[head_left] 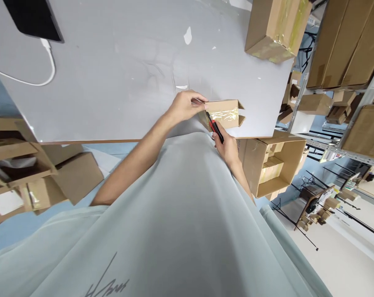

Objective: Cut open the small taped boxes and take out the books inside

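Observation:
A small cardboard box (223, 112) with shiny clear tape along its side lies near the table's front edge, its flaps standing apart at the right end. My left hand (187, 105) pinches the box's left end between thumb and fingers. In my right hand (227, 146) is a black and red utility knife (215, 127), gripped by its handle. The knife's tip meets the box's left end close to my left fingertips. Whether the blade is in the cardboard or only touching it, I cannot tell.
A larger taped box (276, 31) stands at the table's (112, 82) back right. A black device (35, 18) with a white cable (52, 68) lies back left. An open carton (276, 165) holding small boxes is below right; more cartons (78, 177) sit lower left. Shelving (325, 107) stands right.

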Demonstrator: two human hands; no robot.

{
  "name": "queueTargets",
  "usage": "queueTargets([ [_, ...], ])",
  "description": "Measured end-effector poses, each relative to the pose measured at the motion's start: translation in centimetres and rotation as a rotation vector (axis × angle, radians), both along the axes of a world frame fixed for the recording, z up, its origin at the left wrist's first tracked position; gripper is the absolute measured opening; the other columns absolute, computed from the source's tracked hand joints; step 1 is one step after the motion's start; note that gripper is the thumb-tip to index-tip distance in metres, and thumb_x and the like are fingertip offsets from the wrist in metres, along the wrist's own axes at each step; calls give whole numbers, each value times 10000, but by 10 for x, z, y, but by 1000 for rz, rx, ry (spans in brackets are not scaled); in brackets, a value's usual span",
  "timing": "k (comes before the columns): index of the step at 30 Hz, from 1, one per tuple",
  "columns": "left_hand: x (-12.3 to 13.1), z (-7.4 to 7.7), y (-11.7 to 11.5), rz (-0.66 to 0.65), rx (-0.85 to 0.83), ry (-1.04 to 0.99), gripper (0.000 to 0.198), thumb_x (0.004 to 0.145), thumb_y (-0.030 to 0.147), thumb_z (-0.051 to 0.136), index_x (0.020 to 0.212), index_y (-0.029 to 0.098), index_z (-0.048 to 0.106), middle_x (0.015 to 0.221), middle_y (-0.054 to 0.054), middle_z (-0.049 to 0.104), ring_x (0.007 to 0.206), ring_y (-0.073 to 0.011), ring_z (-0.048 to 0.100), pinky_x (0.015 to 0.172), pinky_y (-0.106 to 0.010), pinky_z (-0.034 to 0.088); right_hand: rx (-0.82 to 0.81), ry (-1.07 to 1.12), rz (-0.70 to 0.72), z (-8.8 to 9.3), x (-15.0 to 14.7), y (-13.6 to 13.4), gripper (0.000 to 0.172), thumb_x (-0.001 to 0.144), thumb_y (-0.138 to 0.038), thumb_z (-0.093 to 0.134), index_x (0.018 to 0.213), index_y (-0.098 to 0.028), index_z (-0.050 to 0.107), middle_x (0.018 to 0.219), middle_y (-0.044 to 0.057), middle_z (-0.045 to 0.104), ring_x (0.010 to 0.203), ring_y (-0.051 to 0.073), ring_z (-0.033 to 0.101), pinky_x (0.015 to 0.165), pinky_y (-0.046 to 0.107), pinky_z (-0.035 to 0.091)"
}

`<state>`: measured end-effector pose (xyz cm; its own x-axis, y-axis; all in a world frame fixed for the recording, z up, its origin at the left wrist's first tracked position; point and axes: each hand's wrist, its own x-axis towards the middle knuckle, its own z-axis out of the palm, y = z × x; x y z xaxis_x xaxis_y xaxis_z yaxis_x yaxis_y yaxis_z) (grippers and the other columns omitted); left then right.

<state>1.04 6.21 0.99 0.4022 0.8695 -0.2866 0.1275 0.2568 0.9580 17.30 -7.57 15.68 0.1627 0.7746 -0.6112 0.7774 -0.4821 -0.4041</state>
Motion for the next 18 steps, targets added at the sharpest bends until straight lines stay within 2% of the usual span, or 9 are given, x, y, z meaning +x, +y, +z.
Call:
queueTargets([
  [3,0,-2,0,-2,3,-11,290,840,492,933,979,242,885,1076,-88,850,951,-244,806,963,-408,693,-18,-92,46,5,-8,4,623,1166,-396,415,1774,-274,474,1415,94,824,1192,281,817,1095,426,619],
  [5,1,-1,0,2,0,-12,299,835,502,931,974,241,887,1070,-81,852,956,-242,808,962,-400,693,-48,-159,79,10,-15,7,632,1177,-377,391,1795,-256,435,1425,133,805,1225,318,806,1099,469,610],
  [12,4,5,-5,62,-15,10,209,855,429,892,950,243,894,1082,-65,856,982,-249,817,995,-417,693,-176,-297,161,22,-40,27,657,1179,-298,350,1828,-191,346,1213,186,828,1108,373,803,1058,553,602],
  [18,7,7,-7,102,-30,35,148,831,334,888,959,261,897,1033,-40,851,1022,-272,816,1025,-445,695,-272,-355,185,36,-45,41,637,1195,-316,342,1824,-218,353,1217,205,820,1122,398,794,1044,575,597],
])
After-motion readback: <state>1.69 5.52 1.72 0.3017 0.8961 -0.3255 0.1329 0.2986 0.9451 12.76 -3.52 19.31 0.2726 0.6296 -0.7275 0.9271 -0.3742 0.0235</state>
